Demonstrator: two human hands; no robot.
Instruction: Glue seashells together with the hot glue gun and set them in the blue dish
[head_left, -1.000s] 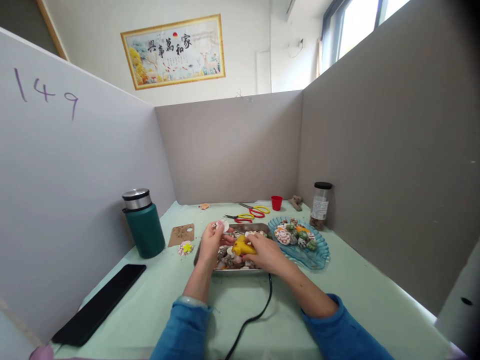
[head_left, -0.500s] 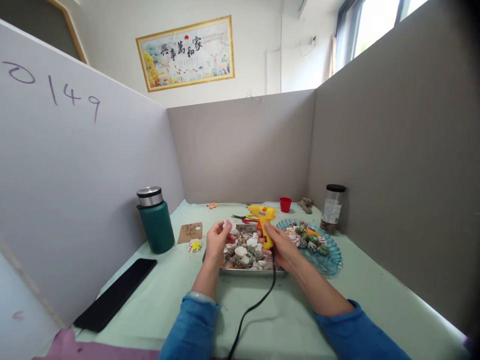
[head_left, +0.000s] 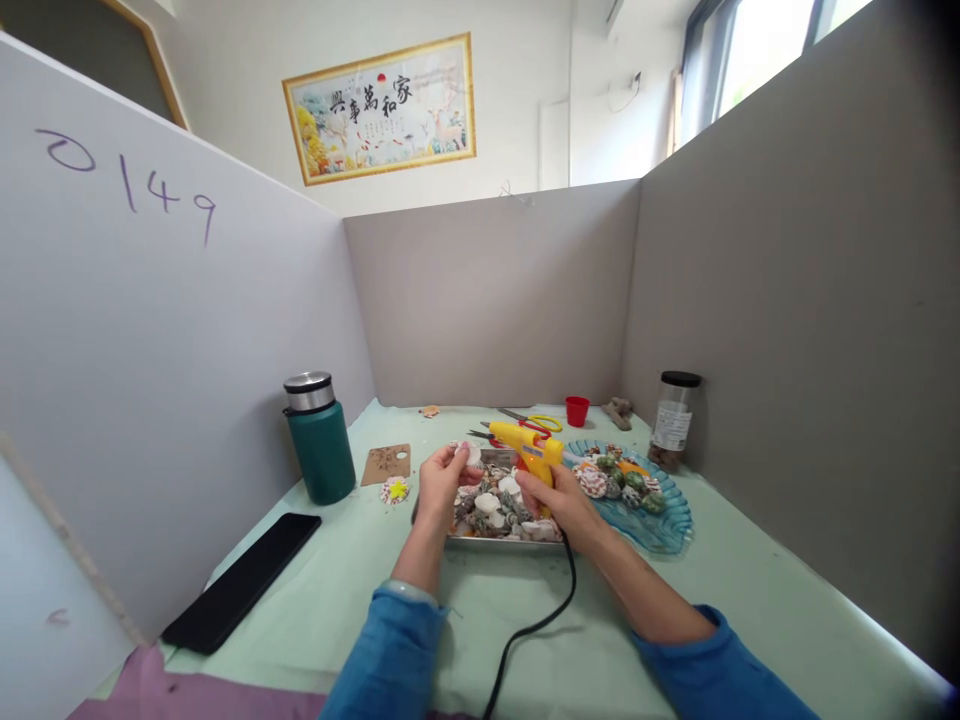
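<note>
Between the fingertips of my left hand (head_left: 442,480) is a pale, whitish-pink seashell (head_left: 469,453). My right hand (head_left: 561,503) is wrapped round the handle of a yellow hot glue gun (head_left: 529,450). The gun's nozzle points left toward the shell, with a gap between them. A glue stick shows at the gun's rear, and a black cord (head_left: 536,625) runs down from the handle toward me. Below both hands lies a metal tray (head_left: 502,545) full of mixed shells (head_left: 491,503), partly hidden by the hands.
Right of the tray, a blue glass plate (head_left: 675,535) holds shells. Behind stand scissors (head_left: 551,423), a red cup (head_left: 577,411) and a lidded jar (head_left: 672,425). At left are a green bottle (head_left: 321,450), a brown board (head_left: 379,466), a flower-like shell piece (head_left: 394,490) and a black slab (head_left: 244,580). Grey partitions (head_left: 487,310) surround the table.
The glue gun has tilted toward level, its nozzle swinging slightly left and down toward the shell. My left hand keeps its pinch. The whole view has shifted a little.
</note>
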